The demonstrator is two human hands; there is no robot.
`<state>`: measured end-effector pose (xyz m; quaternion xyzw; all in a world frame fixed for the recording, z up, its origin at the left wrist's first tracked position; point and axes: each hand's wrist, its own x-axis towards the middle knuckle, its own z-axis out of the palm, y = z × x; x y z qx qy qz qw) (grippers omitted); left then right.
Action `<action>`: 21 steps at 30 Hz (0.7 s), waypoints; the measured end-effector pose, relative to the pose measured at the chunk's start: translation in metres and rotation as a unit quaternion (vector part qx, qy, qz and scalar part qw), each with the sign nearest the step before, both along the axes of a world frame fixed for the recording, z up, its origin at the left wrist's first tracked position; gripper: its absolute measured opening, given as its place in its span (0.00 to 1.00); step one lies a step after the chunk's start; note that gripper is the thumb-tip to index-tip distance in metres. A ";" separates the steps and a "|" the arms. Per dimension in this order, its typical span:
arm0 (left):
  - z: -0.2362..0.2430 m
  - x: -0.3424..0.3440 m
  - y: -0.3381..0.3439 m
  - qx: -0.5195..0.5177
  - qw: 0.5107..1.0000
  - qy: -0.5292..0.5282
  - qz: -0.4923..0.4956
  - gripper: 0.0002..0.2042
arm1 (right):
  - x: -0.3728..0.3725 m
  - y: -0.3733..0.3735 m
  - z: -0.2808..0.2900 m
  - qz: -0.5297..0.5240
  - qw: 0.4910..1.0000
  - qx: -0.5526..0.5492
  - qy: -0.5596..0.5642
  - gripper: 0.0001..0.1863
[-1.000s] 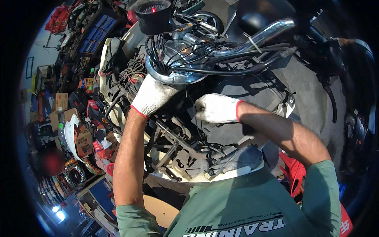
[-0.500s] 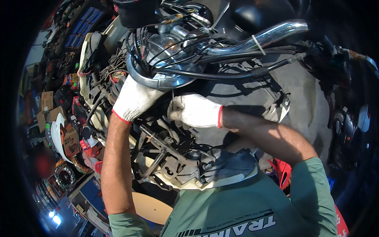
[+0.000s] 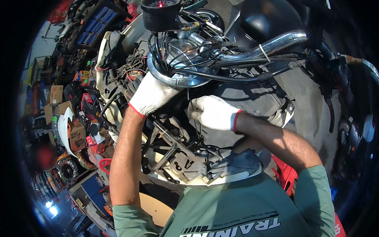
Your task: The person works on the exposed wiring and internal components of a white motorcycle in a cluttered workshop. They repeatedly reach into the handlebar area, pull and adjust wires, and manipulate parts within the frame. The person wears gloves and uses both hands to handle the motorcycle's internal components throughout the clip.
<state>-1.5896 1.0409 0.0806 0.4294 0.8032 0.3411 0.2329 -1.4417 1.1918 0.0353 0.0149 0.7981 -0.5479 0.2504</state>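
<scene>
A round headlight housing with a chrome rim [image 3: 179, 83] hangs below the handlebar, with a bundle of thin black wires [image 3: 164, 53] running into its back. My left hand [image 3: 156, 94], in a white knit glove with a red cuff, grips the housing's lower left side; its fingertips are hidden behind the rim. My right hand [image 3: 217, 112], gloved alike, is closed just below the rim. Its bent fingers pinch a thin dark shaft [image 3: 188, 94], like a screwdriver's, that reaches up to the rim's lower edge. The shaft's other end is hidden by the hand.
Above stand a black round gauge [image 3: 161, 15] and a chrome handlebar [image 3: 272, 41] with black cables. Below my hands is a bare metal frame [image 3: 171, 140] with cream body panels [image 3: 197, 181]. Boxes [image 3: 77, 136] and loose parts crowd the left; another motorbike [image 3: 347, 134] stands at right.
The whole view has shifted, so the headlight and both hands appear farther right and slightly lower. My hands keep nearly the same place and grip at the rim.
</scene>
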 end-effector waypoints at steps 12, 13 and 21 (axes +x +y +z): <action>0.052 0.022 -0.034 0.094 0.954 0.072 0.276 0.14 | 0.002 -0.006 -0.007 -0.022 0.991 0.071 0.109 0.12; 0.059 0.028 -0.030 0.093 0.955 0.102 0.264 0.12 | 0.002 -0.006 -0.005 -0.023 0.991 0.064 0.117 0.12; 0.086 0.027 0.024 -0.021 0.953 0.292 0.076 0.09 | 0.004 -0.003 -0.006 -0.003 0.979 0.105 0.172 0.15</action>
